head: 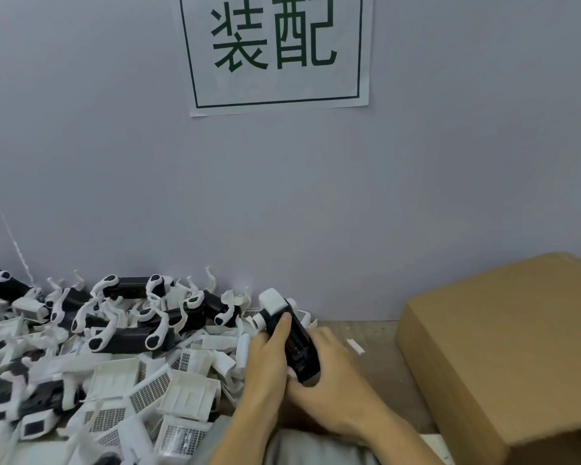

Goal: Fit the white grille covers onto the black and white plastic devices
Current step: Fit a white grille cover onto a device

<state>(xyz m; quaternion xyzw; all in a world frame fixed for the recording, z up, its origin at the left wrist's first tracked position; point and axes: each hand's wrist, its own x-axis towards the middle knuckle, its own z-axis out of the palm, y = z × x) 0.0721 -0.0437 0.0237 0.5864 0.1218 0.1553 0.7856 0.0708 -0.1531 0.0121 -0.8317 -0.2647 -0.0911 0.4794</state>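
Left hand: grip curled round the held device from its left side, thumb laid along the black face.
Right hand: grip wrapped round the lower end of same device from the right, fingers under/behind it.
Held device: black body w/ white end cap pointing up-away, tilted, lifted just above the table, centre-bottom of view.
Grille on held device: can't tell if fitted, hands cover that part.
Device pile: many black-and-white devices heaped at left, against the wall, some lying across each other.
Grille covers: loose white covers w/ mesh panels scattered in front of the devices, left-bottom, overlapping; nearest ones just beside left hand.
Small white piece: lies alone on table, right of the hands.
Cardboard box: closed, brown, right side, well apart from pile, near right hand.
Paper sign: white sheet w/ green border and two green characters, stuck on wall above.
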